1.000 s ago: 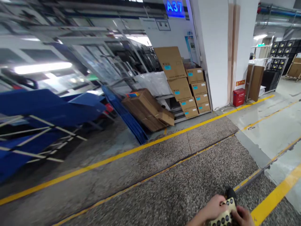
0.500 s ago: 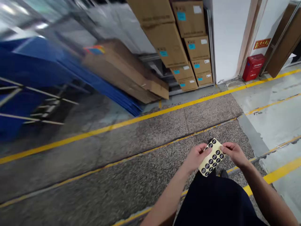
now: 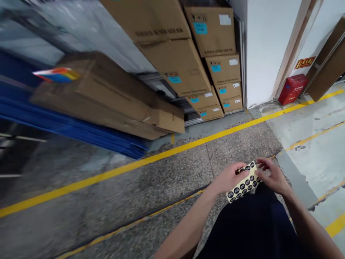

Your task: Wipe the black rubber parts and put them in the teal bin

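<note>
A pale yellow sheet of round black stickers [image 3: 244, 187] with white characters is held low in front of my dark-clothed lap. My left hand [image 3: 232, 177] pinches its upper left side, the thumb lying on top and the other fingers behind. At the right end of the sheet is my right hand [image 3: 273, 178], its thumb by the edge and its fingers raised apart from the thumb. Whether the right thumb presses on the sheet I cannot tell.
Stacked cardboard boxes [image 3: 194, 68] stand ahead on a rack. Flat cartons [image 3: 115, 93] and blue panels [image 3: 81, 126] lean at the left. A red box [image 3: 292, 89] sits by the white wall [image 3: 269, 46]. A yellow line [image 3: 185, 146] crosses the floor.
My view has shifted left and nearer to the boxes. The right fingers have lifted and spread from the sheet's edge, while the sheet has tilted flatter in my left hand.
</note>
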`<state>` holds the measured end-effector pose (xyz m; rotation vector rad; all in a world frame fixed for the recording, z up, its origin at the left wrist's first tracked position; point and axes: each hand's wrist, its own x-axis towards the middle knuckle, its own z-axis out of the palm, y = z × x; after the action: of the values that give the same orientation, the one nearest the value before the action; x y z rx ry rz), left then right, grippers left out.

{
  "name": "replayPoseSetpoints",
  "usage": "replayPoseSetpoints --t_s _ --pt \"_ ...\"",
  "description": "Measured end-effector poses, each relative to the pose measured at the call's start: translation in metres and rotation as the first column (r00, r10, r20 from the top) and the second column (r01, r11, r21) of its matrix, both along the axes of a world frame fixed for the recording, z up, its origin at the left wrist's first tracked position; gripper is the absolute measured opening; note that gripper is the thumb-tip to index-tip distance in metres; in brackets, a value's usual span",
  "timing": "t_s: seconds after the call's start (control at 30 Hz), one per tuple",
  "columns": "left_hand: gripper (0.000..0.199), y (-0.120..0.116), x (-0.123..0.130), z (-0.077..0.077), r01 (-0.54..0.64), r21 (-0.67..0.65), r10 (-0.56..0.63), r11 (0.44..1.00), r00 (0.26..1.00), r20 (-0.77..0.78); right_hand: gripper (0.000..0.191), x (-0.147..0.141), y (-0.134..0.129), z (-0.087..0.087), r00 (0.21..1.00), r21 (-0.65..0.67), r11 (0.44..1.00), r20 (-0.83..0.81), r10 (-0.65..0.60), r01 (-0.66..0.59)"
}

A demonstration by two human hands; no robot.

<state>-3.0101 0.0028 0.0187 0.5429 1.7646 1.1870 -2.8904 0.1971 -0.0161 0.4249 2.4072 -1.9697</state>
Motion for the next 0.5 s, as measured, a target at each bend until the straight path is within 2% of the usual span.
replayPoseSetpoints --t_s 0.07,0.1,0.2,0.37,0.43,0.5 --pt "0.031 0.004 -0.055 -0.004 0.015 -0.017 -0.015 1.0 0.999 -0.04 0.041 -0.062 0.011 0.001 0.994 0.145 0.988 -0.091 0.057 -0.043" --pt "0.03 0.007 -0.082 -0.008 0.018 -0.018 -0.019 1.0 0.999 -0.038 0.037 -0.093 0.018 0.0 0.986 0.178 0.979 -0.117 0.12 -0.098" --pt "0.029 0.012 -0.164 -0.026 0.002 -0.015 -0.001 1.0 0.999 0.033 0.024 -0.192 0.038 -0.013 0.94 0.163 0.942 -0.13 0.315 -0.293" --pt "0.032 0.027 -0.31 -0.057 -0.116 -0.019 0.118 0.993 0.978 0.17 0.022 -0.372 0.069 -0.044 0.856 -0.072 0.853 -0.069 0.513 -0.517" --pt "0.035 0.037 -0.368 -0.059 -0.186 -0.054 0.192 0.981 0.967 0.166 0.021 -0.444 0.079 -0.051 0.829 -0.183 0.813 -0.025 0.559 -0.553" --pt "0.04 0.048 -0.423 -0.054 -0.271 -0.089 0.283 0.958 0.943 0.174 0.023 -0.512 0.086 -0.055 0.793 -0.331 0.748 -0.002 0.61 -0.576"
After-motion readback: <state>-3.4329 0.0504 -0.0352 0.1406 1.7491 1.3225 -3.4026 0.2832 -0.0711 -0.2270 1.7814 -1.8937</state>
